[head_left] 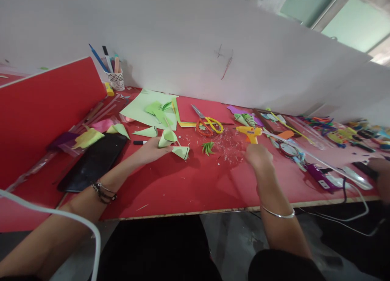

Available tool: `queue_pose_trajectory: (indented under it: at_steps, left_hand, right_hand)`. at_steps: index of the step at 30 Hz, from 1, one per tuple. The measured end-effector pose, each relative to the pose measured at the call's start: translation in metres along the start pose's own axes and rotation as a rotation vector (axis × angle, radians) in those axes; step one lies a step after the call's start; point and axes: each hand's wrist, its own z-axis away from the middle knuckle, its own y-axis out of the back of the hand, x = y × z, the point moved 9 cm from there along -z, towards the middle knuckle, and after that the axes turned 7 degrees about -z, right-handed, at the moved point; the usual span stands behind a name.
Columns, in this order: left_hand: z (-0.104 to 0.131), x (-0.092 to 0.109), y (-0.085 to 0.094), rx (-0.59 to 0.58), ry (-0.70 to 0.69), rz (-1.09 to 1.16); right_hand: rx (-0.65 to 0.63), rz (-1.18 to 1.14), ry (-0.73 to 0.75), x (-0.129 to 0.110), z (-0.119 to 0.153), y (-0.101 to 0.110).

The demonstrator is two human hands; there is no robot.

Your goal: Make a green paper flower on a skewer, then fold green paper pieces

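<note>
Here's my left grip (151,151), pinching a pale-green rolled paper cone (167,139) over the red tabletop (183,191), open mouth up, long axis leaning a little right. Across on the right, my right grip (258,155) wraps the handle of a yellow plastic glue gun (250,131), barrel running left to right, nozzle pointing left. Between my hands sits a green curled-paper tuft (208,148), with red-and-yellow-handled metal scissors (209,125) on its far side.
</note>
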Motion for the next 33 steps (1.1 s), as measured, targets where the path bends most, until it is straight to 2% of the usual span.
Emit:
queue_pose_trajectory:
  at_steps: [2, 5, 7, 9, 16, 22, 33]
  left_hand:
    - [-0.001, 0.000, 0.001, 0.007, -0.013, -0.001]
    - [-0.002, -0.001, 0.001, 0.012, -0.034, 0.008]
    - [-0.002, -0.004, 0.001, 0.021, -0.036, -0.004]
    - [-0.002, -0.005, 0.002, 0.033, -0.031, -0.024]
    - [-0.001, -0.004, 0.005, 0.062, -0.009, -0.020]
    - [-0.003, -0.007, 0.003, 0.056, -0.025, -0.014]
    - [-0.002, -0.005, 0.003, 0.056, -0.019, -0.067]
  right_hand:
    - [-0.015, -0.012, 0.081, -0.027, 0.009, 0.004]
    - [-0.024, -0.260, 0.421, -0.084, 0.023, 0.006]
    - [-0.021, -0.348, 0.522, -0.104, 0.025, 0.002]
    - [-0.014, -0.349, 0.560, -0.114, 0.023, -0.005]
    - [-0.177, -0.342, 0.570, -0.117, 0.011, -0.032]
    - [-0.190, -0.474, 0.571, -0.110, 0.008, -0.033]
    - [-0.343, -0.738, 0.560, -0.113, 0.015, -0.038]
